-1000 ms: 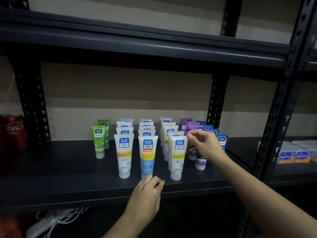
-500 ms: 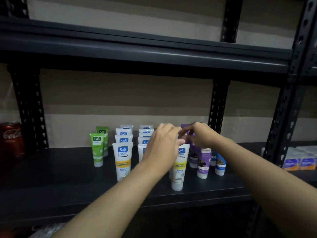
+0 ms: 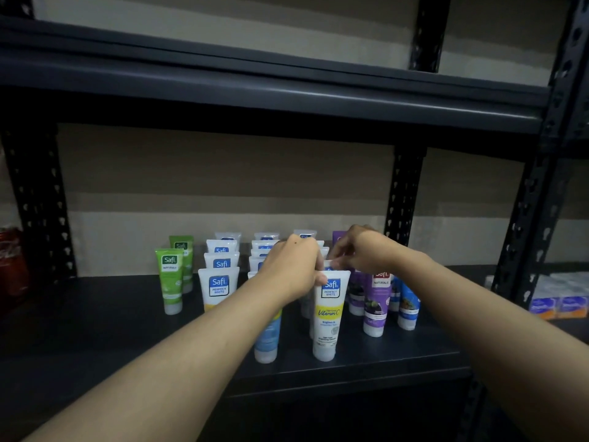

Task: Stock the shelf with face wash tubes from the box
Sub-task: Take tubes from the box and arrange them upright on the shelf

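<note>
Rows of face wash tubes stand cap-down on the dark shelf board (image 3: 95,330): green ones (image 3: 170,279) at the left, white ones (image 3: 220,282) in the middle, purple (image 3: 377,301) and blue ones (image 3: 409,304) at the right. My left hand (image 3: 293,266) and my right hand (image 3: 360,250) meet above the third white row. Their curled fingers pinch the top of a white tube (image 3: 330,265) just behind the front yellow-banded tube (image 3: 328,317). That tube's body is hidden. A blue-banded tube (image 3: 267,339) shows under my left forearm. No box is in view.
A red cola can (image 3: 11,266) stands at the shelf's far left. Blue and orange packs (image 3: 561,301) lie on the neighbouring shelf to the right. Perforated black posts (image 3: 401,202) rise behind the tubes, and an upper shelf (image 3: 255,90) hangs overhead.
My left hand rose from the shelf's front edge to the top of the third white row. My right hand left the purple tubes and moved left to meet it.
</note>
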